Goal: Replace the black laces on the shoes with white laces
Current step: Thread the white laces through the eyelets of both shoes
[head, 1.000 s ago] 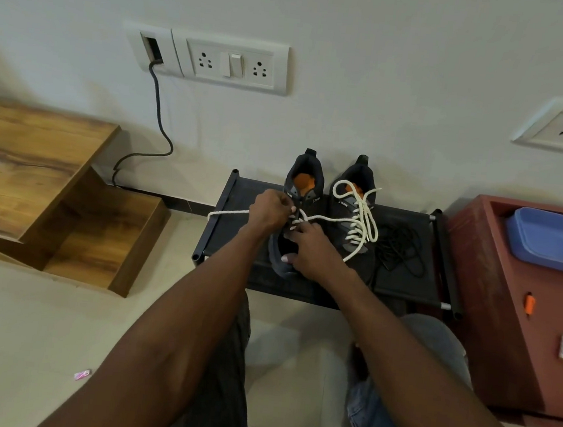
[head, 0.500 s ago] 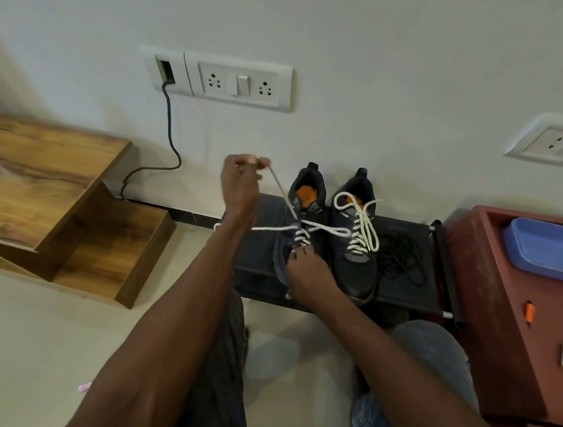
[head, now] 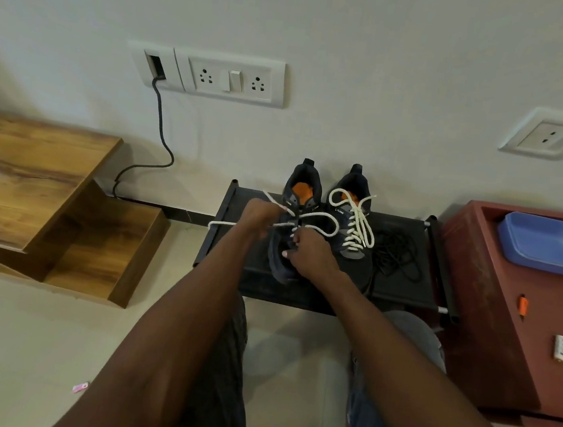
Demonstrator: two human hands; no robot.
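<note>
Two dark shoes side by side on a low black rack point(head: 400, 286) against the wall, heels to the wall, toes toward the person. Landmark: the left shoe point(head: 287, 248), the one being laced.

Just right of it, touching or nearly so, the right shoe point(head: 353, 234), already threaded with a white lace up its tongue, ends lying loose. Further right again, on the rack's bare fabric, a heap of black laces point(head: 394, 255), pulled out and set aside.

On the left shoe, a white lace point(head: 321, 217) crossing the upper eyelets, one loop bowing out rightward over the neighbouring shoe, one free end trailing off leftward past the rack's edge. Long axis of the shoe running away from the person; lace ends running across it, left and right.

Left hand point(head: 255, 216) just left of the shoe's throat, grip clenched round a strand of the white lace, drawn up and to the left. Right hand point(head: 310, 255) directly on the shoe's forepart, nearer the toe, fingers curled at the crossings; whether pinching the lace or only pressing the tongue cannot be told.

Likely step: tightening a crossing, or feeding the next eyelet toward the ankle. Left hand nearer the free end, so the pull falls to it, outward and leftward; right hand placed to steady the shoe.
</note>
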